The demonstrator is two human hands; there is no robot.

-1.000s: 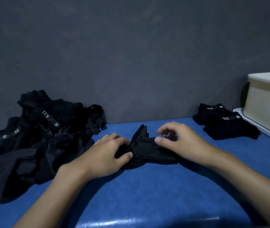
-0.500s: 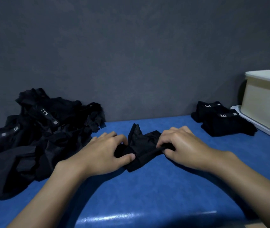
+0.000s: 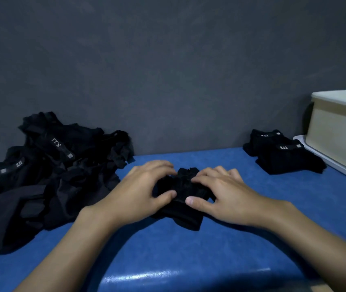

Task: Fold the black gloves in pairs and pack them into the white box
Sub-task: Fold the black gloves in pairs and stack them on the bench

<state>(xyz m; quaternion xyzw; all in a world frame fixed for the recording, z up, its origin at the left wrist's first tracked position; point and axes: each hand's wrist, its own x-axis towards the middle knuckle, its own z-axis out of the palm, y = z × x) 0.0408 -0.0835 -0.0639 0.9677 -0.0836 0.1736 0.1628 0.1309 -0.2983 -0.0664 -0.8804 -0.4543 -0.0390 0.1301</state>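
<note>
Gloves [image 3: 185, 216], bunched on the blue table [image 3: 189, 249], are being held from both sides, left hand [image 3: 142, 192] and right hand [image 3: 224, 194] curling fingers and thumbs round them

Reaching in from seven and five o'clock. Gripping black fabric glove bundle [image 3: 186, 183] with left hand [image 3: 142, 192] and right hand [image 3: 229, 196], fingers curled.

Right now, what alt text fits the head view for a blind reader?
A person's left hand and right hand grip bunched black fabric gloves on a blue tabletop. A loose heap of black gloves lies to the left; folded black pairs sit at right beside a white box.
</note>
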